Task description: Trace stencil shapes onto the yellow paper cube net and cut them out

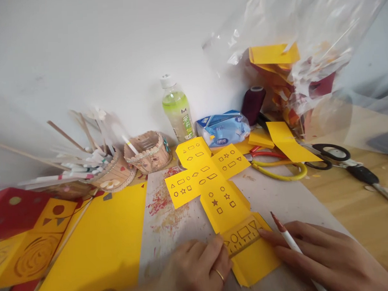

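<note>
A cross-shaped yellow card cutout (226, 206) lies before me, its panels marked with small drawn circles, stars, rectangles and triangles. Across its lowest panel sits a see-through stencil ruler (243, 236) with shape openings. My left hand (201, 264), a ring on one finger, is closed at the ruler's left end. My right hand (325, 253) holds a white marker (291, 240) between its fingers, brown tip pointing up and away from the card. A fingertip of that hand touches the ruler's right end.
Yellow-handled pliers (280, 170), black scissors (332, 151) and yellow card strips (291, 140) lie right. Behind stand a drink bottle (178, 110), a blue tissue pack (223, 128) and a thread spool (253, 105). Marker-filled cup (114, 173) and yellow sheet (111, 233) are left.
</note>
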Demonstrator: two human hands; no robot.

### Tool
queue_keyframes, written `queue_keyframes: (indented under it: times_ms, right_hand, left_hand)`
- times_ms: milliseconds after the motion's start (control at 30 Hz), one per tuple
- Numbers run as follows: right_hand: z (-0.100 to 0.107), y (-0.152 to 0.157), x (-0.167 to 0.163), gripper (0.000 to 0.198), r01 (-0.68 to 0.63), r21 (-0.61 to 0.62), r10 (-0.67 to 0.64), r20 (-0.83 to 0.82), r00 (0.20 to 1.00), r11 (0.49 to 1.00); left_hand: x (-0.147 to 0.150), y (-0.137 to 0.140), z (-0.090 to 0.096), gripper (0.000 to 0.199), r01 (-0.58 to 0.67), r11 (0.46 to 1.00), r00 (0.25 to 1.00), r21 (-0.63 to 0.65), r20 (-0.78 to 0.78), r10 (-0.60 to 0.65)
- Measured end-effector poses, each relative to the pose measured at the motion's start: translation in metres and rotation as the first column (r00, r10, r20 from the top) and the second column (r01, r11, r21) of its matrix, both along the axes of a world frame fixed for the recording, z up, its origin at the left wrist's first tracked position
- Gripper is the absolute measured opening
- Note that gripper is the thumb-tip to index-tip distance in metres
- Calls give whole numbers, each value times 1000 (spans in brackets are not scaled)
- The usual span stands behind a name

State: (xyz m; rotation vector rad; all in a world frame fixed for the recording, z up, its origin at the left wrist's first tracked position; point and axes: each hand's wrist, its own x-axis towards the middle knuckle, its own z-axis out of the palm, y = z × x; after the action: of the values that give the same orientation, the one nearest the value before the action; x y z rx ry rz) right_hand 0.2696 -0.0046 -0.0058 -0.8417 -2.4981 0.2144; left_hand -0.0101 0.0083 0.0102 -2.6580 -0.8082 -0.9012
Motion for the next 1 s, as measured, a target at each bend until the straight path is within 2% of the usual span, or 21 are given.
queue_keyframes:
  times_ms: [167,400,600,833,1000]
  right_hand:
    - [0,0,0,42,4,-25,-4,6,1000,1000]
    - [0,-1,-1,53,-13,-8,13,45,999,1000]
    - [3,1,-2,43,23,-55,-24,-12,1000,998]
    - [5,2,-4,39,62,-117,-63,-8,998,991]
    - [5,2,-3,39,41,-72,-42,-6,999,997]
  left_hand:
    - [0,-1,-2,16,-5,998,1000,64,-4,6]
    - [0,2,2,23,29,997,999,68,-41,-27]
    - [0,2,5,20,23,999,999,27,-47,-22]
    - [-1,2,5,17,47,998,993,46,-109,-42]
    - [-1,3,4,19,43,996,995,80,-88,-36]
